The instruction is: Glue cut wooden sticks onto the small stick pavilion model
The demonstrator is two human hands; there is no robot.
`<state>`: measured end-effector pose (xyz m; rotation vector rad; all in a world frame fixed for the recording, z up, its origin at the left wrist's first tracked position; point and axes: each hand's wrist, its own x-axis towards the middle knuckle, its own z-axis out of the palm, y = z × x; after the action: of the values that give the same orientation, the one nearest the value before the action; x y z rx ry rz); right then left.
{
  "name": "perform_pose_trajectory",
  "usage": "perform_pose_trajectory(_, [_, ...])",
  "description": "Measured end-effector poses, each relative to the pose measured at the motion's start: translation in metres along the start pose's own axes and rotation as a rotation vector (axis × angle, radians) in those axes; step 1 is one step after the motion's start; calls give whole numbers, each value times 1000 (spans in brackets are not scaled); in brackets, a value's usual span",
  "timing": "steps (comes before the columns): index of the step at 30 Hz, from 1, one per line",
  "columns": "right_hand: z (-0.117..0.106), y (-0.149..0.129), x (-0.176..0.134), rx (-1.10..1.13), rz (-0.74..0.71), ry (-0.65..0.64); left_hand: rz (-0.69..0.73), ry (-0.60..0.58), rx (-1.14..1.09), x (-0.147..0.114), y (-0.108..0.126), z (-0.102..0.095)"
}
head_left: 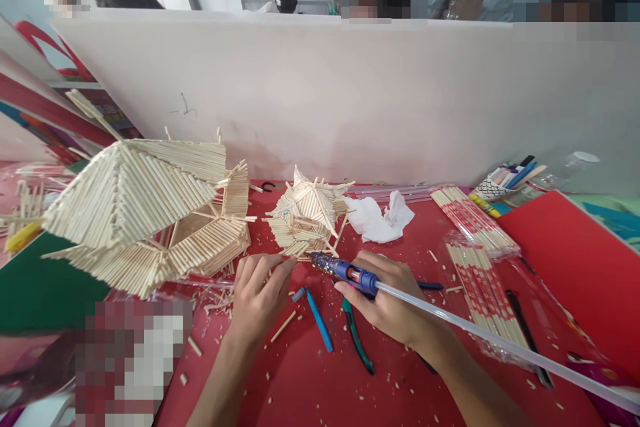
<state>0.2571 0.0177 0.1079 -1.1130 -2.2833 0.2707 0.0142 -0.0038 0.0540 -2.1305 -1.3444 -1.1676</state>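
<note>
In my right hand point(387, 290) is a blue hot glue gun point(343, 270), with a long clear glue stick point(480, 332) trailing from its back end to the lower right. The gun's nozzle points left, close to my left fingertips. My left hand point(263, 287) is closed in a pinch; whatever it holds is too small or hidden to name. Just beyond both hands stands a small pagoda-like model point(307, 210) made of wooden sticks. A blue pen point(319, 319) and green-handled pliers point(356, 337) lie on the red table between my forearms.
A larger stick-built model with a broad roof point(135, 193) stands at left. White tissue point(380, 219) and wrapped chopstick packs point(485, 287) lie to the right, near a pen cup point(493, 187) and a red board point(575, 267). A pale partition point(325, 93) closes off the back.
</note>
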Motion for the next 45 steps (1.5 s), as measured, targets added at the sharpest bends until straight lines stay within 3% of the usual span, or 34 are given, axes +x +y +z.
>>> perform_pose_trajectory(45, [1, 11, -1, -49, 104, 18, 64, -108, 87, 6, 2, -1])
